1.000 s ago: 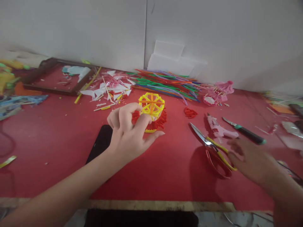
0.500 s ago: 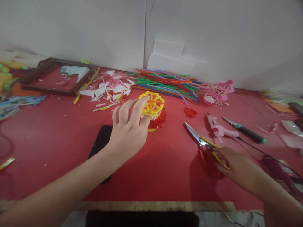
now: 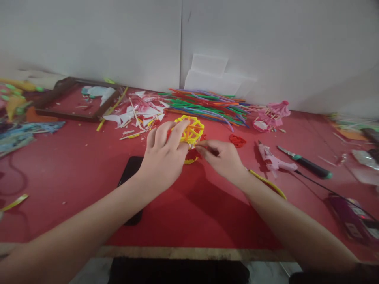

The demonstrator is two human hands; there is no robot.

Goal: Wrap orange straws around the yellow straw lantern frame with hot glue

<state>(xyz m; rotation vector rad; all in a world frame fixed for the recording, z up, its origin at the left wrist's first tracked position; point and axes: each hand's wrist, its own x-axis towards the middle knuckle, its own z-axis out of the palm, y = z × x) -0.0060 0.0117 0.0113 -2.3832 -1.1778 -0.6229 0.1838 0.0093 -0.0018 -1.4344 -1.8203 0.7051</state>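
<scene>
A small craft made of straws, a yellow spoked wheel (image 3: pixel 194 130) over a red fringe, sits on the red table (image 3: pixel 74 169). My left hand (image 3: pixel 164 156) curls over its left side, fingers on the yellow rim. My right hand (image 3: pixel 223 157) reaches it from the right, thumb and fingers pinched together at the red fringe. The scissors' yellow handle (image 3: pixel 268 184) pokes out from under my right forearm; the blades are hidden.
A black phone (image 3: pixel 130 173) lies under my left wrist. A pink glue gun (image 3: pixel 274 159) and a green-handled knife (image 3: pixel 308 167) lie at right. Coloured straws (image 3: pixel 207 104), white scraps (image 3: pixel 139 112), a brown frame (image 3: pixel 74 98) and pink paper pieces (image 3: pixel 272 114) line the back.
My right hand left the scissors and moved left to the craft's red fringe. My left hand stayed on the yellow wheel.
</scene>
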